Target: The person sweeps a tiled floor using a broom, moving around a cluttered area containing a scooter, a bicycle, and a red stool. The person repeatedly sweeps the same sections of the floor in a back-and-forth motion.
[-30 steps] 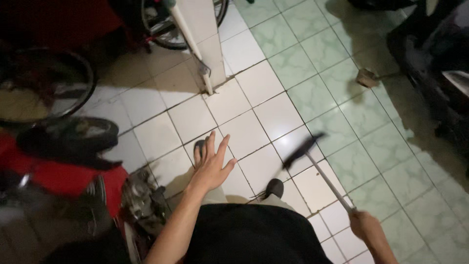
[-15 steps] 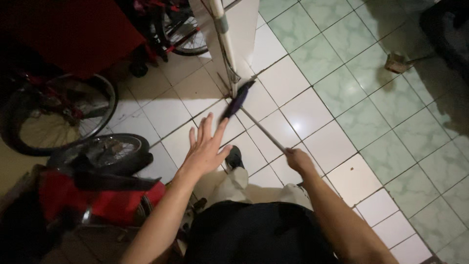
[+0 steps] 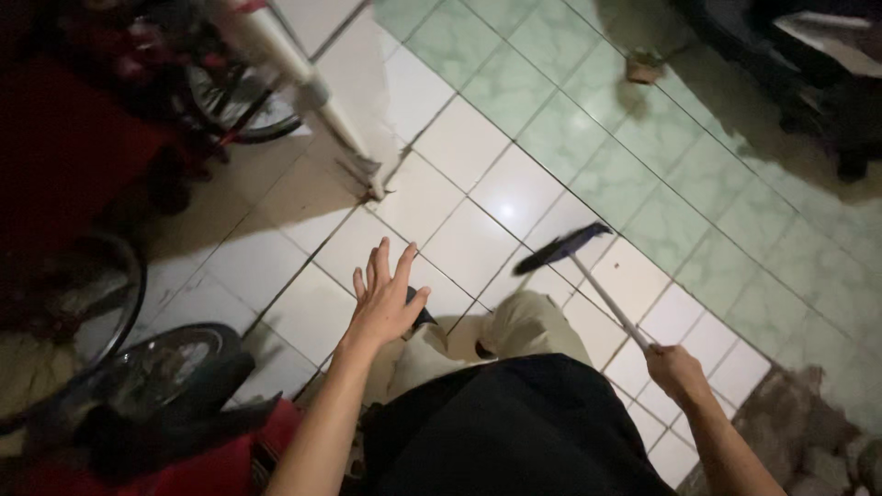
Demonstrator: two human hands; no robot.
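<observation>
Broom [image 3: 588,276] is gripped by its thin metal handle in the right hand [image 3: 675,372], fist clenched around it, dark head held just over the white floor tiles [image 3: 464,142]. Left hand [image 3: 384,296] is spread open, nothing held, fingers splayed above the tiles near a motorbike wheel [image 3: 161,367].

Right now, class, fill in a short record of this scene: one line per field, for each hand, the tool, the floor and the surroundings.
Right hand: closed around the broom handle's upper end.
Left hand: empty, fingers spread, held out above the floor.
Broom: thin pale handle, dark head over the white tiles.
Floor: square tiles, white near the person, pale green farther off.
Surroundings: red motorbike at lower left, bicycle wheel beside a white pillar, small brown block on the green tiles.
</observation>
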